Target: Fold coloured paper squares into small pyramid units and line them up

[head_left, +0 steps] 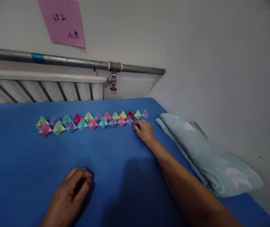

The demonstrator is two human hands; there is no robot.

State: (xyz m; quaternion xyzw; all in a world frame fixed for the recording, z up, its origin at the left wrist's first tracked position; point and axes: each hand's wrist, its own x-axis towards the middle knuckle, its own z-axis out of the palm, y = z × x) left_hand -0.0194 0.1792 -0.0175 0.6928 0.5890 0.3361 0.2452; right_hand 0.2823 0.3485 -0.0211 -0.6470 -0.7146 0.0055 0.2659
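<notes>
Head view: two rows of folded paper shapes (92, 120) lie on the blue sheet (19, 164), parallel to the pipe (73, 62) and just in front of it. The right hand (144, 130) rests on the sheet at the right end of the near row, fingers curled, fingertips beside the last purple shape (129, 120); whether it pinches anything cannot be told. The left hand (70, 194) lies well in front of the rows, loosely closed, apparently holding nothing. A folded pale cloth (210, 160) lies right of the rows. A pink note (62, 22) hangs above the pipe.
</notes>
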